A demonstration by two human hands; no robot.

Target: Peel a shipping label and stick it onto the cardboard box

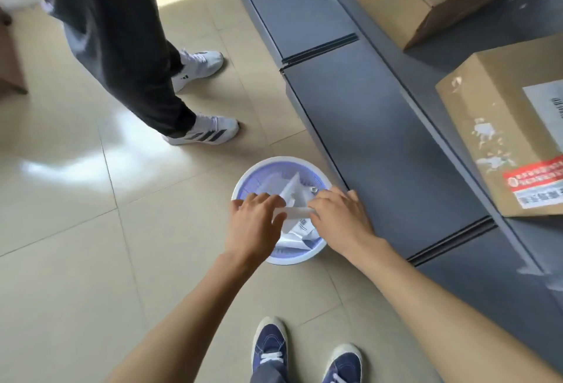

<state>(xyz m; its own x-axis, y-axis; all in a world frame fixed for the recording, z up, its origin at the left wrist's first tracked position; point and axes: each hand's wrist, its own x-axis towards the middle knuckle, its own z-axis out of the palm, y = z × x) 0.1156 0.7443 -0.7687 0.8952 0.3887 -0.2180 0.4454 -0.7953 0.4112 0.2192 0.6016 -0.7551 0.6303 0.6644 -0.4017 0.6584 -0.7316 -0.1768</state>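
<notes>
A round white bin (243, 183) with a ribbed lilac inside stands on the glossy beige tile floor (76, 230), just beside the matte grey bench (380, 139). It holds crumpled white papers (294, 190). On the bench lie two brown cardboard boxes; the near cardboard box (487, 114) has torn paper marks, a white shipping label (548, 108) and a red sticker (533, 175). Above the bin, the left hand (254, 224) and the right hand (341, 218) both pinch a rolled white paper strip (297, 211) between them, fingers curled around its ends.
</notes>
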